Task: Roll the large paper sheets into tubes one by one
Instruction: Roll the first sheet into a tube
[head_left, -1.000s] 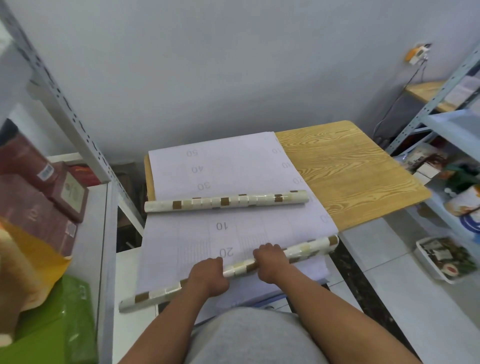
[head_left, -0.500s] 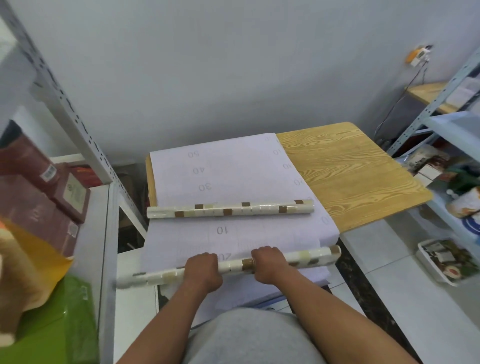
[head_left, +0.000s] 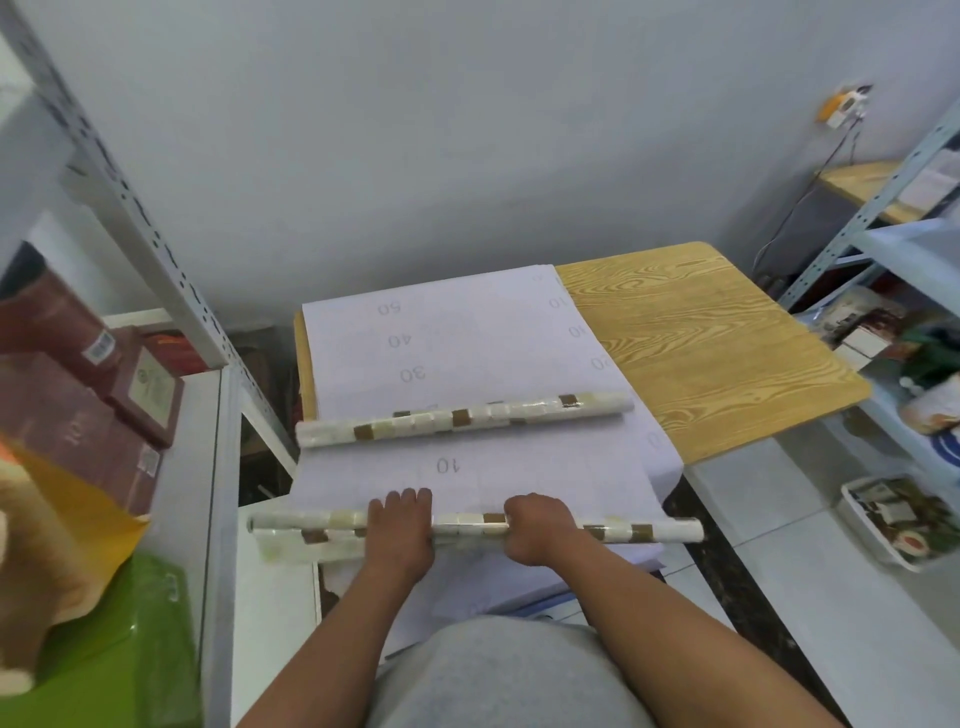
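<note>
Head view, hands (head_left: 400, 525) (head_left: 535, 527) gripping near tube (head_left: 467, 526), paper sheet (head_left: 457, 338)

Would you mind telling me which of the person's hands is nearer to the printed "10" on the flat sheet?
Left. The left hand grips the near tube just below and left of the "10"; the right hand grips it further off, below and right.

We have one head-worn wide-angle view, looking forward and steeply down, close over the wooden table (head_left: 701, 353) toward the wall (head_left: 467, 130).
</note>
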